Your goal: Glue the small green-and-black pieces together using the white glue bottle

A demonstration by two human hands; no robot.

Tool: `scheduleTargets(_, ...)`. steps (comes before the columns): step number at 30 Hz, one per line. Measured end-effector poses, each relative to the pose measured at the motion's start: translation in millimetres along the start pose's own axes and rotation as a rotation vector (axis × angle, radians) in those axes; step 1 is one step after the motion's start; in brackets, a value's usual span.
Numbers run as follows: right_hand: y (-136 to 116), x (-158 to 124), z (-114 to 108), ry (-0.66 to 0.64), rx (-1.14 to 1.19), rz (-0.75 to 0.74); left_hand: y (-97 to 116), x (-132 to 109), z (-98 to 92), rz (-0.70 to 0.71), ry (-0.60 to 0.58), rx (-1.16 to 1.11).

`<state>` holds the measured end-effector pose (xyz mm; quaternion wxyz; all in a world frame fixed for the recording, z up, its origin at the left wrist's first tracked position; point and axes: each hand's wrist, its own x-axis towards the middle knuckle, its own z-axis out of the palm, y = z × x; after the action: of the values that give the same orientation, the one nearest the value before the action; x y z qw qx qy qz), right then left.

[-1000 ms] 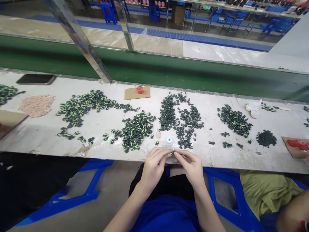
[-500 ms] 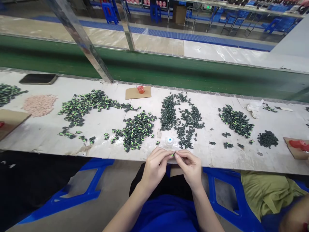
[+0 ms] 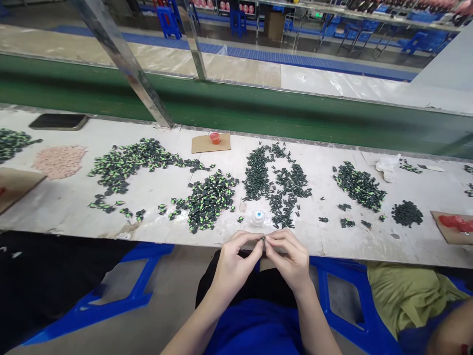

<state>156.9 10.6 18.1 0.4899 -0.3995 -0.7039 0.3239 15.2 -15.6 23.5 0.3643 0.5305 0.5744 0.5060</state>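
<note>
Over the table's front edge, my left hand (image 3: 236,259) and my right hand (image 3: 290,254) meet fingertip to fingertip. Pinched between them is a small dark part (image 3: 263,238), mostly covered by the fingers, so its exact kind does not show. Just beyond the hands stands a small white bottle (image 3: 257,217) with a blue tip. To its left lies a heap of dark green parts with bright green spots (image 3: 210,199). Behind it and to the right spreads a pile of plain dark green pieces (image 3: 257,172).
A red cup (image 3: 215,138) sits on cardboard (image 3: 199,144) at the back. More piles (image 3: 358,185), pink pieces (image 3: 61,161), a phone-like dark slab (image 3: 58,121) and a white crumpled wad (image 3: 387,166) lie along the table. A metal post (image 3: 136,79) rises at the back left. People sit on both sides.
The bright green spot seen between my fingertips earlier barely shows now. My left fingers have shifted around the small part, and both hands stay together in nearly the same place.
</note>
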Motion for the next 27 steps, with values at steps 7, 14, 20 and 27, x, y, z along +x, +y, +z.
scheduleTargets(7, 1, -1, 3, 0.013, -0.049, -0.021, -6, -2, 0.7, -0.015, -0.016, 0.012)
scheduleTargets(14, 15, -6, -18, 0.069, -0.174, 0.031, -10, -4, 2.9, 0.048, -0.088, 0.123)
scheduleTargets(20, 42, 0, -81, 0.57, -0.608, 0.167, -32, 7, -23.6, 0.16, 0.147, 0.48)
scheduleTargets(27, 42, 13, -60, 0.357, -0.719, -0.055, -53, 36, -23.8, 0.278, 0.14, 0.614)
